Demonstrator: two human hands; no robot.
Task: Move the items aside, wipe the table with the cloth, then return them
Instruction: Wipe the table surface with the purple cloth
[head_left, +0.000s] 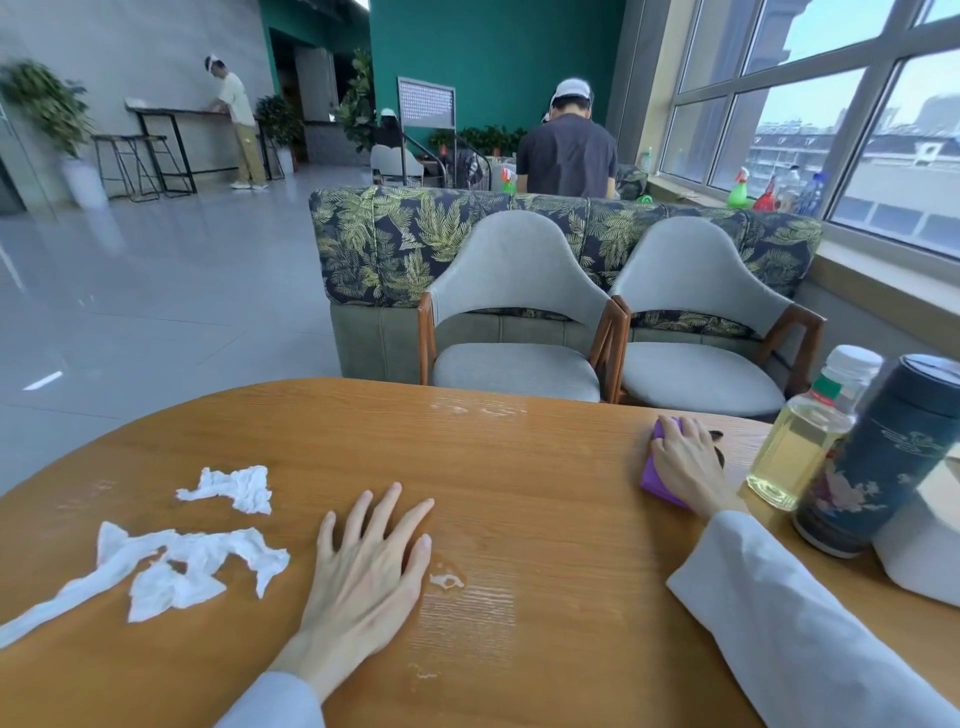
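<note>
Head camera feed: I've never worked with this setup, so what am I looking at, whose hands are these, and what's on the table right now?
There is no machine here. One wide-angle camera sits on a person's head and looks forward and down, so the two bare hands in white sleeves are that person's own.

The left hand lies flat on the wooden table with its fingers spread, and it holds nothing. The right hand presses down on a purple cloth, far right.

Left of the left hand lie torn pieces of white tissue. At the right edge stand a bottle of yellowish liquid with a white cap, a dark patterned canister and a white container, only partly in view. Wet smears show on the wood near the left hand.

Beyond the table are two grey chairs and a leaf-print sofa.
</note>
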